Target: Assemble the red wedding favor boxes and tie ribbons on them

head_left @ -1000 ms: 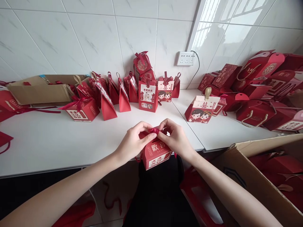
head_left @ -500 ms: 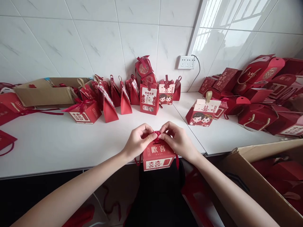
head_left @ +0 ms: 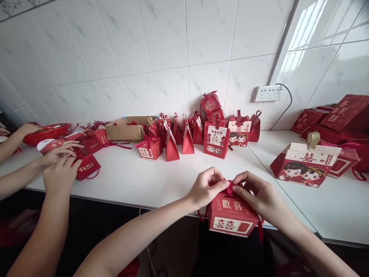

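Note:
A red gift box (head_left: 233,215) with cream lettering rests at the front edge of the white counter, its lower part jutting out over the edge. On its top, a dark red ribbon (head_left: 229,189) is gathered. My left hand (head_left: 208,188) pinches the ribbon from the left, thumb against fingers. From the other side my right hand (head_left: 256,192) pinches the same ribbon. Loose ribbon ends hang down both sides of the box. The fingertips partly hide how the ribbon is tied.
Several finished-looking red boxes (head_left: 188,140) stand along the wall beside a cardboard tray (head_left: 125,132). A couple-print box (head_left: 307,165) stands at right, before a pile. At left, co-workers' hands (head_left: 62,165) handle red boxes near a red basin (head_left: 47,132). A socket strip (head_left: 267,93) is on the wall.
The view has swung left, bringing co-workers' hands and the red basin into sight. Both my hands keep their pinch on the ribbon above the box.

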### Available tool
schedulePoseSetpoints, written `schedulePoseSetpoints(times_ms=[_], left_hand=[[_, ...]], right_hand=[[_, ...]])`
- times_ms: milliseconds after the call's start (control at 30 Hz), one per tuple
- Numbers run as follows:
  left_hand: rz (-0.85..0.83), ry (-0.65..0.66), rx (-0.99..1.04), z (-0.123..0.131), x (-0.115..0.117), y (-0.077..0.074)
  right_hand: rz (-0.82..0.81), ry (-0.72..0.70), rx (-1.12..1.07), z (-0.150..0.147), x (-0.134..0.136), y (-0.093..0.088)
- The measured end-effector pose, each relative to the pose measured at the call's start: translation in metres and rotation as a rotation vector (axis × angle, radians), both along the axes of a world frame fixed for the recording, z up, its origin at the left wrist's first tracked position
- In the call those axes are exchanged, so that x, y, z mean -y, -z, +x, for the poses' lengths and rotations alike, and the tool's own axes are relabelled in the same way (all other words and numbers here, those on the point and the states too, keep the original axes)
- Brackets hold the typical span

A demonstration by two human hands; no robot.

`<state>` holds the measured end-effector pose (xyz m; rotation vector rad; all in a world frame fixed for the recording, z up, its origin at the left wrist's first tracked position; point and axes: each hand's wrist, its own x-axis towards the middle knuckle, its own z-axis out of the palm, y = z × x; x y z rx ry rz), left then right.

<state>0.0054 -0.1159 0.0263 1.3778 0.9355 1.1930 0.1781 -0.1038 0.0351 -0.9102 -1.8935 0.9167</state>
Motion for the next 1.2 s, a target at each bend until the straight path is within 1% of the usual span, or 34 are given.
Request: schedulePoseSetpoints(times_ms=[133,300,400,500,600,800,1033,1200], left_hand=[[0.012,0.008,-0.008,0.000,0.000,-0.001],[-0.010,0.015,-0.029,-0.003,0.000,-0.001],[0.001,-0.004,-0.002,-0.004,-0.001,-0.001],[0.008,-0.013,0.009,-0.005,-0.001,0.001],[0.017,-0.014,-0.013,-0.005,-0.002,0.002],[0.049,-0.005,-0.069,-0.009,-0.002,0.000],[0.099,-0.038,-0.170,-0.013,-0.001,-0.005],[0.169,-0.073,-0.241,-0.016,0.001,-0.008]], right_hand=[[0.020,0.028,-0.017,0.000,0.001,-0.002],[0.054,0.100,-0.054,-0.001,0.003,0.006],[0.159,0.125,-0.045,0.002,0.008,0.006],[0.326,0.100,0.071,0.006,0.014,0.003],[0.433,0.067,0.127,0.009,0.017,0.001],[0.471,0.052,0.141,0.007,0.016,0.003],[0.568,0.069,0.176,0.006,0.016,0.000],[0.609,0.028,0.183,0.010,0.016,-0.003]])
